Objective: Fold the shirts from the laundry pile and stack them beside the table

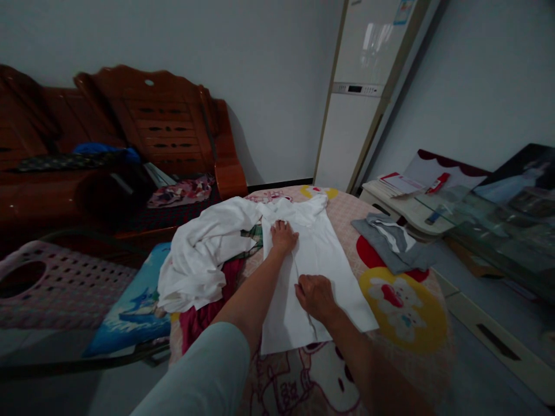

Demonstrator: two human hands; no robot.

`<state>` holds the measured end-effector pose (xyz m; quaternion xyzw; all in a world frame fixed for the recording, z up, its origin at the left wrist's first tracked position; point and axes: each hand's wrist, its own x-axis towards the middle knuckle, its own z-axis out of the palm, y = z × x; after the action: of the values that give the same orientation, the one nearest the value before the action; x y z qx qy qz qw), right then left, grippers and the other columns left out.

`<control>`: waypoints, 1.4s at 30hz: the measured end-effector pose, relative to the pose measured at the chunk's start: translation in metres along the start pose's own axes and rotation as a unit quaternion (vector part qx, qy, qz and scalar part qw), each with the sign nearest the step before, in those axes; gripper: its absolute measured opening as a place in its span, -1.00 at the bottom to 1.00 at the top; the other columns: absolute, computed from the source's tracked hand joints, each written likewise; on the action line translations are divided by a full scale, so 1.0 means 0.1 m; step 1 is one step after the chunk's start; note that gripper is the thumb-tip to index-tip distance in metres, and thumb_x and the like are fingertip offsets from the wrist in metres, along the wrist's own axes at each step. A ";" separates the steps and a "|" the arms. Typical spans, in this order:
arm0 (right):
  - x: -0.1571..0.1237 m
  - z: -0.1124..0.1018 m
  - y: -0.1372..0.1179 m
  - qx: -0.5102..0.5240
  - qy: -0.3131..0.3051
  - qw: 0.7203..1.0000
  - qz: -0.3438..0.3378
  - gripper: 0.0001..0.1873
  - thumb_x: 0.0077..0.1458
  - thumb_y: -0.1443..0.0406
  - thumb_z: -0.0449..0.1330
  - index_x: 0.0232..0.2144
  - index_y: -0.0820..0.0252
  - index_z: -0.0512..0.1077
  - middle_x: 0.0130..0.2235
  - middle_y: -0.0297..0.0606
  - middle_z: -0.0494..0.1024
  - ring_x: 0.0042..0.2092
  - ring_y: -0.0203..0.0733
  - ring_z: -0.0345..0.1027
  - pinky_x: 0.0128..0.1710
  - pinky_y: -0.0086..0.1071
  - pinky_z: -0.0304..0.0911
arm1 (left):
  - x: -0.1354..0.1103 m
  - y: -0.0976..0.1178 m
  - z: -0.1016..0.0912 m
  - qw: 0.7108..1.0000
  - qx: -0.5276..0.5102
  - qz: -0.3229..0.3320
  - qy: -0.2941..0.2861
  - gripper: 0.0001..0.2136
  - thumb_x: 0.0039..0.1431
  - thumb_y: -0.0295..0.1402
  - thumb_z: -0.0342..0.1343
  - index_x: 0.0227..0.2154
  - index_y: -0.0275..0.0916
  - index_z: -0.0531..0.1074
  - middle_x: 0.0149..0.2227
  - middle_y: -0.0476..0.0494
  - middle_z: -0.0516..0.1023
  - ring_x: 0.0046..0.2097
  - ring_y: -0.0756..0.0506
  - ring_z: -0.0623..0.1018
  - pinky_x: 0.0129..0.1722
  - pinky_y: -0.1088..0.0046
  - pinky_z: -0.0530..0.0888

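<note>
A white shirt (333, 271) lies spread on the round table, its collar end away from me and a seam or front edge running down its middle. My left hand (284, 236) rests on the upper part of the shirt just below the collar, fingers stretched out over the cloth. Closer to me, my right hand (314, 296) has its fingers curled on the middle edge of the shirt, gripping the cloth there. The fingertips of that hand are partly hidden.
A heap of white cloth (195, 254) with dark red fabric (195, 328) beneath lies left on the patterned tablecloth (281, 381). Folded grey clothing (377, 240) sits at right. A wooden bench (165, 127), an air conditioner (353, 127) and a glass-topped cabinet (489, 231) surround the table.
</note>
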<state>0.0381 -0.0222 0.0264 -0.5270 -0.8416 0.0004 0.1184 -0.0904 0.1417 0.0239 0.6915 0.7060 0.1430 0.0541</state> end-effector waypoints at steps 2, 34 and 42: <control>0.00 -0.01 0.00 -0.001 0.008 1.000 -0.004 -0.82 0.22 0.30 0.07 -0.35 0.22 0.44 -0.38 -0.19 0.57 -0.34 -0.19 0.40 -0.30 -0.36 0.04 | 0.00 0.01 -0.01 1.000 -0.005 0.002 0.001 -0.42 0.27 -0.22 -0.06 0.27 -0.42 0.14 0.33 -0.49 0.12 0.38 -0.33 0.02 0.30 0.06 0.03; 0.01 0.03 0.06 0.033 0.013 0.998 0.050 -0.86 0.10 0.34 0.11 -0.41 0.20 0.48 -0.38 -0.21 0.59 -0.38 -0.22 0.41 -0.37 -0.39 0.05 | 0.13 -0.11 -0.09 0.993 -0.091 0.078 -0.019 -0.55 0.35 -0.30 -0.08 0.25 -0.32 0.22 0.32 -0.35 0.19 0.34 -0.22 0.20 0.28 0.15 0.19; -0.01 -0.22 0.35 0.231 0.185 0.940 0.169 -0.68 0.17 0.20 0.04 -0.53 0.21 0.45 -0.56 -0.32 0.46 -0.50 -0.31 0.25 -0.44 -0.46 0.05 | -0.78 -0.47 -0.07 0.989 -0.063 0.135 0.016 -0.56 0.21 -0.38 0.07 0.15 -0.29 0.33 0.25 -0.32 0.32 0.27 -0.21 0.32 0.27 0.18 0.26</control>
<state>0.0738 -0.0104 0.0435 -0.6102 -0.6805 0.1169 0.3885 -0.1341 0.0638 0.0082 0.7735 0.5964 0.2040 0.0662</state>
